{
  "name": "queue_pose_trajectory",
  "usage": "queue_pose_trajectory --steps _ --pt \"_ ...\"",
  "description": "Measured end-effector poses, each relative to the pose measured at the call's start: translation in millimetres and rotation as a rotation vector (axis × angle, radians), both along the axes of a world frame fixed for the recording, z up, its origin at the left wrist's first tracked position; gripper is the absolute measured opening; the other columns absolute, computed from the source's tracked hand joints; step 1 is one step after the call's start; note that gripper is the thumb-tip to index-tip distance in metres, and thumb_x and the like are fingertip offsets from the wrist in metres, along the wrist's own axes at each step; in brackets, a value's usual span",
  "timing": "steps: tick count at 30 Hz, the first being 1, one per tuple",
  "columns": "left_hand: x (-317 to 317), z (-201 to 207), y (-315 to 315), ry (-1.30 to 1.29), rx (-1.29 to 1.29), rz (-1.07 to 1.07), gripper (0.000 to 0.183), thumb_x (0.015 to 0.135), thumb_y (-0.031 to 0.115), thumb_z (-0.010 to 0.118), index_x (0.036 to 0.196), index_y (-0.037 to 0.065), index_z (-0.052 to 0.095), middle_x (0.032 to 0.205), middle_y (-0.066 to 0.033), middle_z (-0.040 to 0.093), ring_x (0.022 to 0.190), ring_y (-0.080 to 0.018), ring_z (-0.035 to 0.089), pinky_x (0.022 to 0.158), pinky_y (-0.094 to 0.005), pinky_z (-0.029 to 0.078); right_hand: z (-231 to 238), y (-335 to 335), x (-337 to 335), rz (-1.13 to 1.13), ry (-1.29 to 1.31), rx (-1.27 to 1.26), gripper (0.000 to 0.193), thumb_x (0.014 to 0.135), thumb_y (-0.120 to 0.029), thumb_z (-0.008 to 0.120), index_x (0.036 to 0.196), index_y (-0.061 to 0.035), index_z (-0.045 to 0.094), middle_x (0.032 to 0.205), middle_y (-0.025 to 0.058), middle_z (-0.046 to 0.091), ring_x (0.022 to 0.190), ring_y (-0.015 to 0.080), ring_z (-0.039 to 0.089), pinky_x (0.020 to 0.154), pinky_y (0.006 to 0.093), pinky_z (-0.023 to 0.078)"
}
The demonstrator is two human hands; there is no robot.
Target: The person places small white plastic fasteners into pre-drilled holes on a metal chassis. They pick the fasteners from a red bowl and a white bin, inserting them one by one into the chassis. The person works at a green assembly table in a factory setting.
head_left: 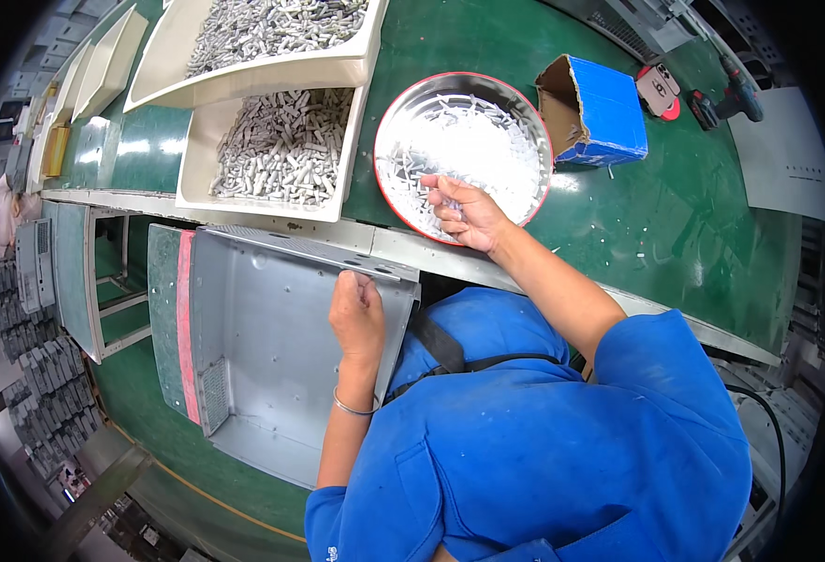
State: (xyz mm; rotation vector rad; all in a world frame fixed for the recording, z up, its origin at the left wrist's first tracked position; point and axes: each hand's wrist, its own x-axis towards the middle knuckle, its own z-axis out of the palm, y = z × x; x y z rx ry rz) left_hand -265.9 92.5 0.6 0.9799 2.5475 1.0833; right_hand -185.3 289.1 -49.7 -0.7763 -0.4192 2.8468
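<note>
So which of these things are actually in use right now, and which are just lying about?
In use:
- grey metal housing, gripped at its edge by the left hand
- round metal tray of small parts, right hand picking in it

Lying about:
- blue cardboard box
- power drill
- white bins of grey parts

Two cream trays [272,150] heaped with small grey metal parts, one round metal bowl [462,150], one blue cardboard box [595,110], one grey metal chassis [281,347], one drill [726,98].
</note>
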Motion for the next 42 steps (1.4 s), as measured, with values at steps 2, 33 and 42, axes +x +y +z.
queue_pose_trajectory --steps 2,33,42 --pt "0 2 1 0.004 -0.024 -0.004 0.014 0.068 -0.005 0.052 0.071 0.003 0.041 0.063 -0.0094 0.046 0.057 -0.0257 0.046 0.053 -0.0345 0.038 -4 0 0 -0.007 0.001 -0.01 0.029 0.084 -0.023 0.047 0.105 -0.003 0.045 0.073 0.0015 0.05 0.045 0.0033 0.034 0.032 0.0139 0.026" --pt "-6 -20 -1 0.215 -0.04 -0.072 0.008 0.075 0.007 0.053 0.08 0.001 0.051 0.07 -0.0126 0.051 0.066 -0.0285 0.049 0.058 -0.0345 0.04 -2 -2 -3 0.056 0.007 0.101 0.025 0.082 -0.031 0.05 0.077 -0.0074 0.045 0.055 -0.0023 0.044 0.04 0.0033 0.031 0.031 0.0152 0.022" --pt "-1 45 -8 -0.072 0.202 0.174 0.017 0.074 0.008 0.058 0.09 0.001 0.057 0.071 -0.0045 0.052 0.062 -0.0124 0.047 0.057 -0.0235 0.04 36 -7 5 0.329 0.111 0.225 0.032 0.08 -0.039 0.05 0.068 -0.0099 0.045 0.047 -0.0058 0.032 0.039 0.0027 0.027 0.031 0.0165 0.018"
